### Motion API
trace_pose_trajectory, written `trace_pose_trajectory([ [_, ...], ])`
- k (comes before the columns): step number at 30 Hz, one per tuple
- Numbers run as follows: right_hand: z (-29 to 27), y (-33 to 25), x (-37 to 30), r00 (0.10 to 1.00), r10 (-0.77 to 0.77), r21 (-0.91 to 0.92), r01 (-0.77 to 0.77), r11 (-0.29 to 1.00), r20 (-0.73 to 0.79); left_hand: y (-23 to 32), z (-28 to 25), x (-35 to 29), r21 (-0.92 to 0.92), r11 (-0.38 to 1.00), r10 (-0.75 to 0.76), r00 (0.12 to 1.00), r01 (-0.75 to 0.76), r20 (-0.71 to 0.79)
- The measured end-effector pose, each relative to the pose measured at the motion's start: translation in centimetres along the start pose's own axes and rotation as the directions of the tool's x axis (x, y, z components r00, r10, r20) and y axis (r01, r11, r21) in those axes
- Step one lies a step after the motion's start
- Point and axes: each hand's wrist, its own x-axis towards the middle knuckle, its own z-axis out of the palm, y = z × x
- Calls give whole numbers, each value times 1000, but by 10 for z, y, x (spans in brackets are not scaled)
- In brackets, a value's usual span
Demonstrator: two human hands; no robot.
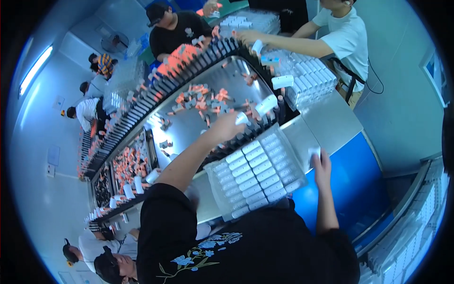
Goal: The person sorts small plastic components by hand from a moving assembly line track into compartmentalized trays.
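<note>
My left hand (226, 127) reaches over the near row of black posts, its fingers closed around a small white plastic casing (242, 118). Just beyond it, a larger white casing (266, 105) sits at the end of the row. Out to the right, my right hand (322, 165) pinches another white piece (314, 153), partly hidden by the fingers. Between my arms lies a clear plastic tray (218, 182) with rows of white casings (256, 173); its outer compartments look clear. It rests at the edge of the metal bench (302, 135).
Black posts carrying orange and grey parts ring a metal table (182, 128) strewn with similar parts. A bin of orange parts (130, 161) stands left. Across the line work one person in black (177, 31) and another in white (345, 40), beside stacked trays (309, 78).
</note>
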Motion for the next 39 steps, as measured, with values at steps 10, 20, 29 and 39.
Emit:
trace_pose_trajectory([
  [10,117,-127,237,890,-343,-700,450,555,301,-27,42,-78,-235,963,-257,720,134,-645],
  [20,181,-119,209,893,-228,-877,434,207,388,-15,192,-280,-207,976,-147,900,65,-411],
  [29,38,-39,-13,631,-157,-525,738,424,760,-14,224,-288,-85,987,-145,982,135,-122],
  [39,26,-4,-54,609,41,-593,753,285,792,-8,215,-262,-50,993,-108,994,108,6],
])
